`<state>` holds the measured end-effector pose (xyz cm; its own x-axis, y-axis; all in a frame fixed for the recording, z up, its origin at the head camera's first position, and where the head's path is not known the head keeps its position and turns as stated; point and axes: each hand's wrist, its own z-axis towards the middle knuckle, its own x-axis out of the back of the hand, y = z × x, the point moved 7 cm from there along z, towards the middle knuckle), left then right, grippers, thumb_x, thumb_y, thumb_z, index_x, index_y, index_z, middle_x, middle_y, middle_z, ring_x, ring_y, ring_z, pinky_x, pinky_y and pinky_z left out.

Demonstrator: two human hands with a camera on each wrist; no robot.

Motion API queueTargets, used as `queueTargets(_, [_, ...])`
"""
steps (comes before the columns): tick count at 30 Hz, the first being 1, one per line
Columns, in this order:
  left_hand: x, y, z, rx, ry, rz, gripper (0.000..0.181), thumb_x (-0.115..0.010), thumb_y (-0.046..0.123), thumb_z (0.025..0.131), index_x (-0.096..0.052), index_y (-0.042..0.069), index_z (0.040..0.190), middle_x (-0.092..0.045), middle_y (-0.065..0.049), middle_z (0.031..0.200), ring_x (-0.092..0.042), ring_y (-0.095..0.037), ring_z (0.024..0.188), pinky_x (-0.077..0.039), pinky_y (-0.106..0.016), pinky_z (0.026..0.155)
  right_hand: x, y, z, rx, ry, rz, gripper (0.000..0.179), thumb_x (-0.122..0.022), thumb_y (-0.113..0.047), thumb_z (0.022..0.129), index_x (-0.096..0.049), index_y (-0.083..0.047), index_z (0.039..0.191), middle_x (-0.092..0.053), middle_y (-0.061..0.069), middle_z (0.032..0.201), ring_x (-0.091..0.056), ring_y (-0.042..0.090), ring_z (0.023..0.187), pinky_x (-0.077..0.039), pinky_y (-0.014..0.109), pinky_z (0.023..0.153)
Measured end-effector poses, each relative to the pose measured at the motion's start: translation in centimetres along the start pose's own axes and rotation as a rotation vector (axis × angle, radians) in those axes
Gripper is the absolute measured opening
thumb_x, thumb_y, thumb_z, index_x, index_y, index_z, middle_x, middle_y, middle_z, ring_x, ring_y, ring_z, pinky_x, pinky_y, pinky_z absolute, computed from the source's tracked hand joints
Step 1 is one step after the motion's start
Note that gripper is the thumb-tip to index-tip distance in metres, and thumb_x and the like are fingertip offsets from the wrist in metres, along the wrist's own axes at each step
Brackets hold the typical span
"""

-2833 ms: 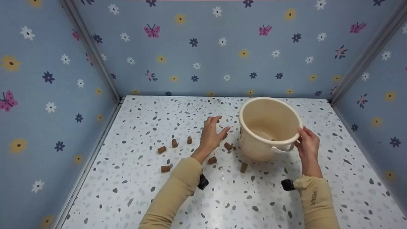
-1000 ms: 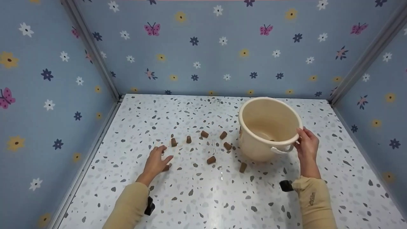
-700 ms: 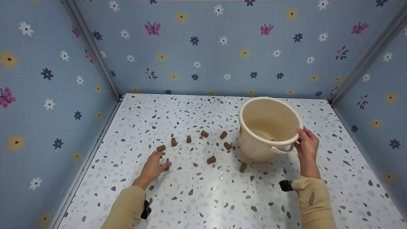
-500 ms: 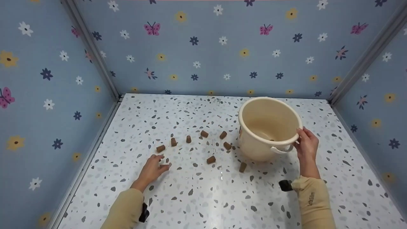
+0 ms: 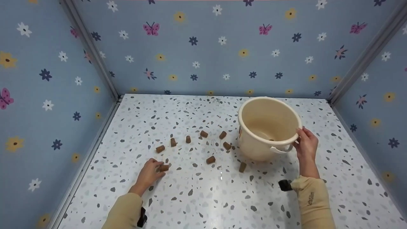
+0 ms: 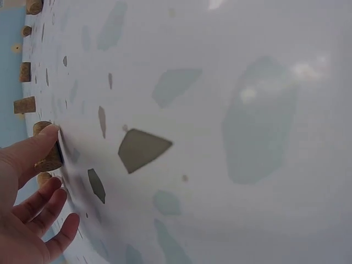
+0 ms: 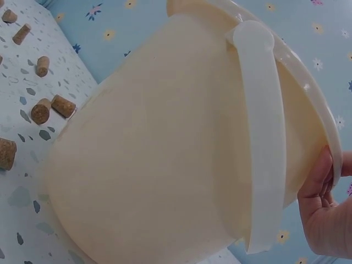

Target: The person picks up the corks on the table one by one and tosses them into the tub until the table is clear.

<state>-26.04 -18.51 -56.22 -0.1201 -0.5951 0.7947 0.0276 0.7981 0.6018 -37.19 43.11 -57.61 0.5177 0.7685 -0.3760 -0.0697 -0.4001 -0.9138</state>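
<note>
My left hand (image 5: 148,175) is low over the table at the left, thumb and forefinger on either side of a brown cork (image 5: 164,168). In the left wrist view the thumb lies against this cork (image 6: 50,158), and the other fingers are loosely spread. With my right hand (image 5: 307,143) I grip the rim of a cream plastic bucket (image 5: 254,146) at its right side. The bucket leans toward me, and a small brown bit shows at its inside bottom. Its white handle (image 7: 261,132) hangs down on the near side.
Several more corks lie scattered between the left hand and the bucket, among them an upright-looking cork (image 5: 188,139) and a near cork (image 5: 242,167). Flower-patterned panels (image 5: 203,47) close off the back and both sides of the speckled white table (image 5: 197,203).
My left hand has moved from the middle of the table to the left and toward me, and its fingers have closed on the nearest left cork. The right hand and bucket have stayed put.
</note>
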Motion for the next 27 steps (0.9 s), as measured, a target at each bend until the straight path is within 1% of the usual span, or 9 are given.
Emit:
queueTargets(3, [0.0, 0.0, 0.0, -0.008, 0.013, -0.009, 0.038, -0.070, 0.009, 0.074, -0.060, -0.005, 0.108, -0.049, -0.011, 0.097, -0.048, -0.025, 0.089, -0.040, -0.040, 0.078, 1.4, 1.8, 2.5, 0.059, 0.009, -0.011, 0.054, -0.079, -0.030, 0.065, -0.058, -0.007, 0.110, -0.057, 0.013, 0.106, -0.061, 0.023, 0.084, -0.051, 0.034, 0.061])
queueTargets(5, [0.1, 0.0, 0.0, -0.010, 0.024, -0.020, 0.036, -0.070, 0.008, 0.075, -0.060, -0.005, 0.108, -0.049, -0.011, 0.096, -0.049, -0.025, 0.089, -0.040, -0.040, 0.077, 1.6, 2.1, 2.8, 0.071, 0.008, -0.013, 0.055, -0.078, -0.030, 0.065, -0.058, -0.007, 0.110, -0.057, 0.013, 0.106, -0.061, 0.024, 0.085, -0.051, 0.034, 0.061])
queueTargets(8, [0.2, 0.0, -0.1, -0.009, 0.044, -0.022, 0.032, -0.069, 0.007, 0.076, -0.062, -0.003, 0.105, -0.050, -0.009, 0.094, -0.050, -0.025, 0.089, -0.041, -0.039, 0.077, 0.4, 0.4, 0.5, 0.036, 0.011, -0.030, 0.047, -0.077, -0.026, 0.068, -0.059, -0.006, 0.107, -0.060, 0.011, 0.098, -0.062, 0.022, 0.081, -0.051, 0.034, 0.058])
queueTargets(12, [0.3, 0.0, -0.1, -0.012, 0.071, -0.019, 0.027, -0.068, 0.006, 0.077, -0.064, -0.002, 0.102, -0.050, -0.009, 0.094, -0.050, -0.026, 0.090, -0.041, -0.039, 0.078, -3.5, -4.3, -6.7, -0.052, 0.041, -0.025, 0.031, -0.071, -0.015, 0.076, -0.057, -0.004, 0.101, -0.060, 0.009, 0.090, -0.061, 0.019, 0.074, -0.050, 0.030, 0.053])
queueTargets(15, [0.3, 0.0, -0.1, -0.018, 0.082, -0.019, 0.026, -0.068, 0.006, 0.077, -0.064, -0.002, 0.101, -0.050, -0.009, 0.093, -0.050, -0.026, 0.089, -0.041, -0.039, 0.077, -6.0, -7.0, -10.9, -0.089, 0.053, 0.011, 0.022, -0.065, -0.008, 0.080, -0.054, -0.003, 0.098, -0.058, 0.007, 0.086, -0.059, 0.016, 0.068, -0.048, 0.026, 0.052])
queueTargets(17, [0.3, 0.0, -0.1, -0.018, 0.085, -0.020, 0.025, -0.068, 0.007, 0.077, -0.065, -0.002, 0.100, -0.050, -0.009, 0.092, -0.050, -0.026, 0.088, -0.041, -0.039, 0.077, -6.5, -7.6, -11.8, -0.093, 0.064, 0.010, 0.020, -0.064, -0.008, 0.081, -0.053, -0.003, 0.097, -0.057, 0.007, 0.085, -0.058, 0.014, 0.066, -0.047, 0.025, 0.050])
queueTargets(18, [0.2, 0.0, -0.1, -0.016, 0.086, -0.021, 0.025, -0.068, 0.007, 0.076, -0.065, -0.002, 0.100, -0.050, -0.009, 0.092, -0.050, -0.025, 0.088, -0.041, -0.039, 0.076, -5.9, -6.6, -10.3, -0.095, 0.026, 0.057, 0.019, -0.064, -0.008, 0.080, -0.055, -0.003, 0.096, -0.057, 0.006, 0.083, -0.057, 0.013, 0.064, -0.047, 0.025, 0.049])
queueTargets(24, [0.1, -0.2, -0.2, -0.006, 0.091, -0.027, 0.025, -0.069, 0.008, 0.076, -0.065, -0.001, 0.099, -0.050, -0.008, 0.092, -0.050, -0.024, 0.086, -0.041, -0.038, 0.074, -3.2, -3.6, -5.4, -0.080, -0.009, 0.030, 0.032, -0.069, -0.014, 0.077, -0.057, -0.003, 0.105, -0.059, 0.008, 0.092, -0.060, 0.019, 0.076, -0.049, 0.031, 0.057])
queueTargets(27, [0.0, -0.1, -0.1, -0.001, 0.094, -0.032, 0.025, -0.069, 0.009, 0.076, -0.066, -0.001, 0.099, -0.050, -0.009, 0.093, -0.050, -0.024, 0.087, -0.041, -0.039, 0.075, -3.1, -3.8, -5.5, -0.070, -0.013, 0.023, 0.034, -0.070, -0.012, 0.076, -0.058, -0.003, 0.106, -0.060, 0.008, 0.093, -0.061, 0.020, 0.078, -0.050, 0.033, 0.058])
